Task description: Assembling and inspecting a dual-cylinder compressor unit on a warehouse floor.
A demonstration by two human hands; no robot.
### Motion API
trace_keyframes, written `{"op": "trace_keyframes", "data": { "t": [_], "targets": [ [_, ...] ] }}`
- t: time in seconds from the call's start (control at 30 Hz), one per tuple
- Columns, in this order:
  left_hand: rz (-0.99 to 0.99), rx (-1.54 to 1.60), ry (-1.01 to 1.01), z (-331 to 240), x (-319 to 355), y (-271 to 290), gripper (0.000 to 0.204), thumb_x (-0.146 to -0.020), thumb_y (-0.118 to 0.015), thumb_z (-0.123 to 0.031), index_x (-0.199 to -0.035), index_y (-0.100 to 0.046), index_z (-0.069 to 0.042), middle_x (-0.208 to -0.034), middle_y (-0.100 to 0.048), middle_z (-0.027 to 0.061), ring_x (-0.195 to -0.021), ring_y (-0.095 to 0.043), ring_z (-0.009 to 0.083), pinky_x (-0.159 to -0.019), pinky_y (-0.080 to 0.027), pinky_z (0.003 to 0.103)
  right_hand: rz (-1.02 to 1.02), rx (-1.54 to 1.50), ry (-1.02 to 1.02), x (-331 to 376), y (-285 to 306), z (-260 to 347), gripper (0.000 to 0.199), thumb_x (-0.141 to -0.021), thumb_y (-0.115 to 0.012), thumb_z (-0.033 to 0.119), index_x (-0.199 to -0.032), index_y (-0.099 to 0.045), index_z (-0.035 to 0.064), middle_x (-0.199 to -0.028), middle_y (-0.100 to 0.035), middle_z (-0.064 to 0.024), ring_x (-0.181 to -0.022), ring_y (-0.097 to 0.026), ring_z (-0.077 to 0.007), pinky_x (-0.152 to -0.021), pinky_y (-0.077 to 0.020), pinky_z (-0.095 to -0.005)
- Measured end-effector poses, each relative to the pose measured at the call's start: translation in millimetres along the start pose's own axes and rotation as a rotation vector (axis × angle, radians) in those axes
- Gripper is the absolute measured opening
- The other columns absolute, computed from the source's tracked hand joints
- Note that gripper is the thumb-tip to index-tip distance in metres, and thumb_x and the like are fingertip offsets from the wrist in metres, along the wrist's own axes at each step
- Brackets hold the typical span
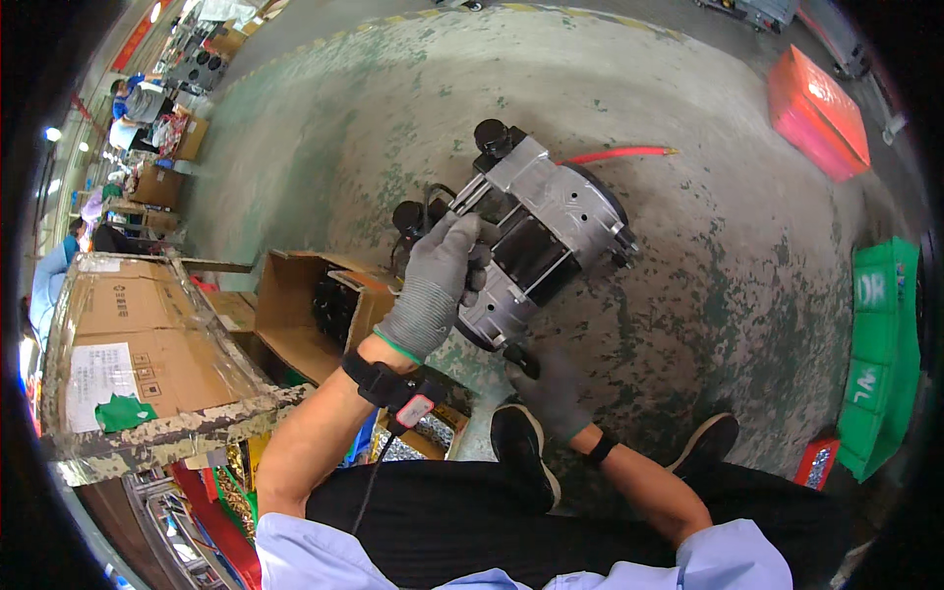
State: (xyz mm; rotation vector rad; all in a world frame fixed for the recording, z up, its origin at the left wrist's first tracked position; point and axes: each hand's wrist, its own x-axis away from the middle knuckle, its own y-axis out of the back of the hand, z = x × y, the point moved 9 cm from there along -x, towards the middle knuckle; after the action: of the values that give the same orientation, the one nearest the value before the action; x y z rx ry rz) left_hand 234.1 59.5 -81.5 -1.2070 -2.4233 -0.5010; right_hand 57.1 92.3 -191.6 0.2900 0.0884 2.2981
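A silver and black air compressor pump [580, 211] is tilted diagonally in front of me. It has a dark motor middle, metal tubes, and round black caps at its far left side. My left hand [442, 275], in a grey knitted glove, is closed on the pump's left side beside the tubes. At the pump's near end is my right hand [553, 393], also grey-gloved and slightly blurred. Its fingers are closed about a small black part [521, 360] touching or close to the pump's lower edge; its exact kind is unclear. The pump's underside is hidden.
A red hose [619, 154] sticks out past the pump. Left of me are an open carton [295, 329] with black parts inside and a worn bench with a large cardboard box [128, 305]. Green bins [875, 364] and a red crate [816, 113] stand right. People work far left.
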Motion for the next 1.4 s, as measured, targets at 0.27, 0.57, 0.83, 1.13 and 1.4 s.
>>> {"op": "trace_keyframes", "data": {
  "t": [0.27, 0.57, 0.83, 1.13, 1.4],
  "targets": [
    [0.013, 0.017, 0.004, -5, 8, -3, 0.037, -0.097, -0.047, -0.037, -0.101, -0.063, -0.004, -0.07, -0.048, -0.0037, -0.053, -0.046, 0.006, -0.043, -0.034, 0.021, -0.084, 0.001, -0.011, 7, -7, -5, 0.037, -0.082, -0.07, 0.016, -0.115, -0.061, 0.0028, -0.087, -0.064, -0.0149, -0.073, -0.062, -0.0233, -0.066, -0.0501, -0.0351],
    [0.068, 0.008, 0.061, 15, 3, -6, 0.029, -0.097, -0.047, -0.03, -0.094, -0.061, -0.004, -0.068, -0.051, 0.0006, -0.049, -0.048, 0.0081, -0.04, -0.038, 0.023, -0.022, -0.441, -0.413, 15, -26, -32, 0.032, -0.095, -0.056, 0.028, -0.114, -0.058, 0.0025, -0.084, -0.064, -0.0114, -0.064, -0.062, -0.0237, -0.06, -0.0504, -0.0369],
    [0.1, -0.026, 0.061, 23, 4, -13, 0.029, -0.097, -0.046, -0.028, -0.098, -0.062, -0.004, -0.069, -0.05, -0.0019, -0.052, -0.047, 0.007, -0.043, -0.035, 0.022, 0.334, -1.153, -0.917, 27, -69, -45, 0.038, -0.099, -0.042, 0.043, -0.098, -0.051, 0.006, -0.083, -0.054, -0.0075, -0.068, -0.052, -0.0203, -0.059, -0.0438, -0.0332],
    [0.131, -0.172, 0.036, 26, 3, -10, 0.034, -0.096, -0.045, -0.033, -0.097, -0.064, -0.005, -0.076, -0.054, 0.0012, -0.063, -0.051, 0.0112, -0.057, -0.043, 0.026, 0.356, -0.976, -0.906, 24, -74, -44, 0.052, -0.095, -0.043, 0.058, -0.112, -0.052, 0.0095, -0.081, -0.052, -0.0065, -0.066, -0.051, -0.0188, -0.059, -0.0438, -0.0342],
    [0.124, -0.198, 0.121, 46, 0, -18, 0.041, -0.098, -0.047, -0.039, -0.103, -0.065, -0.003, -0.077, -0.056, 0.0013, -0.066, -0.051, 0.0115, -0.059, -0.044, 0.028, 0.367, -0.496, -0.672, 22, -47, -64, 0.061, -0.093, -0.044, 0.061, -0.117, -0.056, 0.0067, -0.09, -0.059, -0.007, -0.071, -0.055, -0.0175, -0.066, -0.0471, -0.0313]
  ]
}}
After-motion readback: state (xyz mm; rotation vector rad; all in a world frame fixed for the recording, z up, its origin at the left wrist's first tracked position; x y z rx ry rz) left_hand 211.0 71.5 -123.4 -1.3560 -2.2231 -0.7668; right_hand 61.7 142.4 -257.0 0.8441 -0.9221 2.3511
